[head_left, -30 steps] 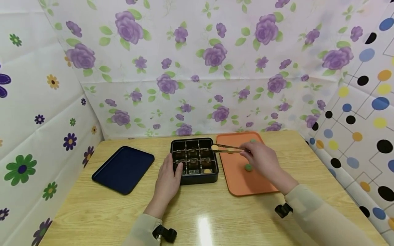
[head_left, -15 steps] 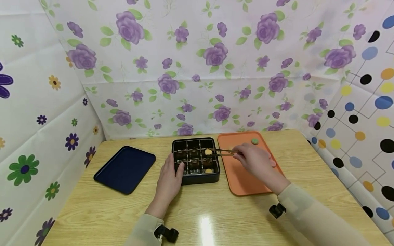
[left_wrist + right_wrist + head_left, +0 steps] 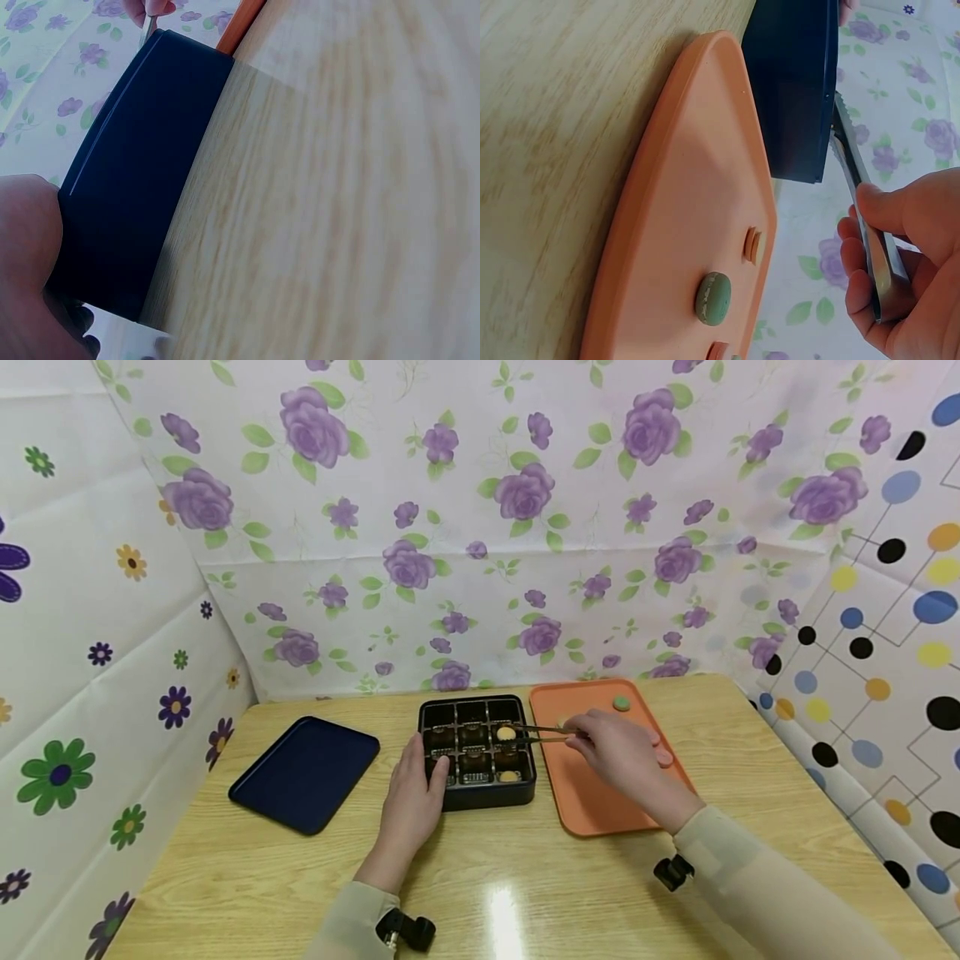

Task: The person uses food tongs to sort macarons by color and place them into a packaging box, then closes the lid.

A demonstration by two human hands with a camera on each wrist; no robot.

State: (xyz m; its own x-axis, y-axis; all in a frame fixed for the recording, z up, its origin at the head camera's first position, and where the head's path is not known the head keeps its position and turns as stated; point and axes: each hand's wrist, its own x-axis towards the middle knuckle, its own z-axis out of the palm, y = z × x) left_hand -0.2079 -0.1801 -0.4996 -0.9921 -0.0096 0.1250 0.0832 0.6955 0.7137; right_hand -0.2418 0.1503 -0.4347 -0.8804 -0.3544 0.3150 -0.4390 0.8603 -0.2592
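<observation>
My left hand (image 3: 408,810) holds the left side of a black divided box (image 3: 491,795), its thumb over the front rim. In the right wrist view, my right hand (image 3: 911,255) grips metal tongs (image 3: 870,225) between thumb and fingers. The tongs' tips reach over the box's right side, around a yellow macaron (image 3: 507,734) at the middle-right compartment. I cannot tell whether the tips still squeeze it. Another yellow macaron (image 3: 508,777) sits in the front-right compartment. My left thumb partly covers the front-left compartment.
Right of the box lies an orange tray (image 3: 592,814) bearing a green macaron (image 3: 622,702), pink macarons (image 3: 664,757) and others partly hidden by my right hand. A dark blue tray (image 3: 303,777) lies to the left. Patterned cloth (image 3: 480,593) hangs behind the wooden table (image 3: 450,877).
The right hand and tongs have moved left, carrying the yellow macaron from the box's right rim down into the middle-right compartment. The left hand stays on the box.
</observation>
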